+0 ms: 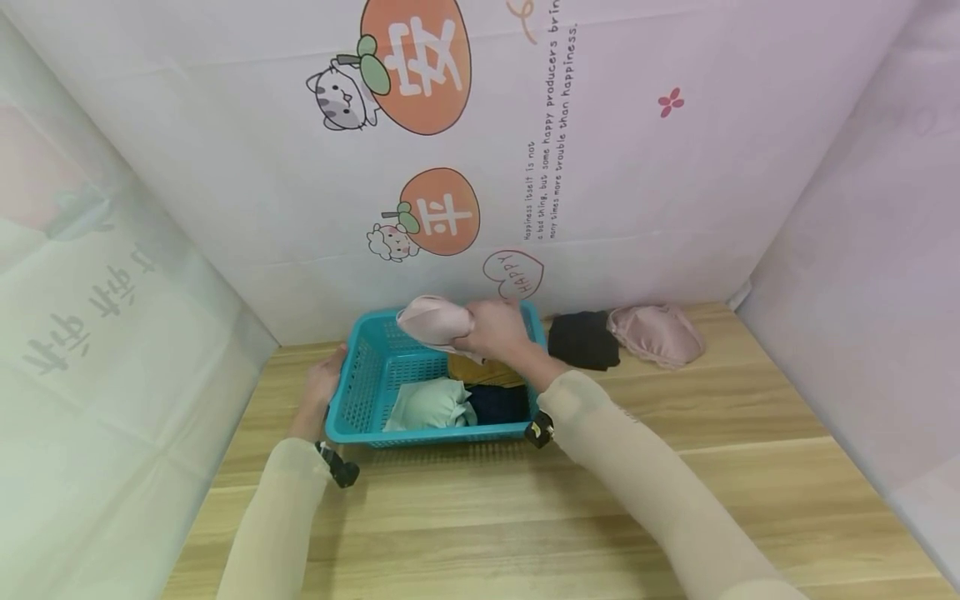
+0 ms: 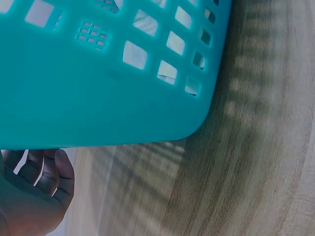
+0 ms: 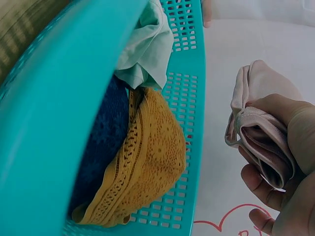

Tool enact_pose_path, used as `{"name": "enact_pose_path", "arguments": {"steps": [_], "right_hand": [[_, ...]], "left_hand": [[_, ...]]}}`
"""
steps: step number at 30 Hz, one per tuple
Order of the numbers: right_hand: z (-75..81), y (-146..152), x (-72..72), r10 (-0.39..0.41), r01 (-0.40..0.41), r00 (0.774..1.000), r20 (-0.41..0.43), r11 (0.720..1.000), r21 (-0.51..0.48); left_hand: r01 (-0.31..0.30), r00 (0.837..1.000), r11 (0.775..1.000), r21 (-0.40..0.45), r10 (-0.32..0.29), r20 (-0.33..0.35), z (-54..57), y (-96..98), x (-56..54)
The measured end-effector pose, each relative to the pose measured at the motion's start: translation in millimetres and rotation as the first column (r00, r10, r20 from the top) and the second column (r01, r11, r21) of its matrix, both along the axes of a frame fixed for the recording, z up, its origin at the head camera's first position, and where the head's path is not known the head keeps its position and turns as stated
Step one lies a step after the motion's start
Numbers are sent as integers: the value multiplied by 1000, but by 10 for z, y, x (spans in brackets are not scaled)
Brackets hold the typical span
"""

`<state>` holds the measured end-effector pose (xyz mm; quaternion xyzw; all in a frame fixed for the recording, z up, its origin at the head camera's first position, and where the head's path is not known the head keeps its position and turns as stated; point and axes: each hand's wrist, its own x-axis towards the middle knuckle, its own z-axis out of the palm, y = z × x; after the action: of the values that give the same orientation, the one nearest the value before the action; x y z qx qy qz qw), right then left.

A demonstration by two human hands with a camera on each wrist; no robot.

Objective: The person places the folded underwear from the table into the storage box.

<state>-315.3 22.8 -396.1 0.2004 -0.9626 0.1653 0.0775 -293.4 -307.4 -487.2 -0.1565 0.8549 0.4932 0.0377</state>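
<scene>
In the head view, a person's right hand pinches a folded, smooth pale pink fabric bundle over the far side of a rectangular turquoise plastic basket, while the left hand grips its left rim. Inside the latticed walls, a crumpled mint green cloth, a dark navy cloth and a mustard yellow cloth lie close together. To the basket's right on the wood-grained table, a folded black cloth sits against a rounded, glossy pink cloth with a frilled edge.

From the left wrist, square holes pierce the basket's glossy wall; the left hand's bent fingers meet the rim.

From the right wrist, thumb and fingers clasp the bundle's layered folds, the outer fingers loosely bent. The mustard yellow cloth shows lacy openwork and a braided-looking band, the dark navy cloth a raised pattern, the mint green cloth soft creases.
</scene>
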Motion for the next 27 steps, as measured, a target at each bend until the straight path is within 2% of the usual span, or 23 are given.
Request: {"name": "enact_pose_path", "arguments": {"steps": [14,27], "right_hand": [[-79,-175,-40,-12,10,999,36,998,55],[-148,-334,-101,-22,12,996,83,993,117]], "left_hand": [[-4,1000,999,31,4,-7,-27,-7,-14],[-19,1000,1000,-11,19,-12,-33,-26,-51]]}}
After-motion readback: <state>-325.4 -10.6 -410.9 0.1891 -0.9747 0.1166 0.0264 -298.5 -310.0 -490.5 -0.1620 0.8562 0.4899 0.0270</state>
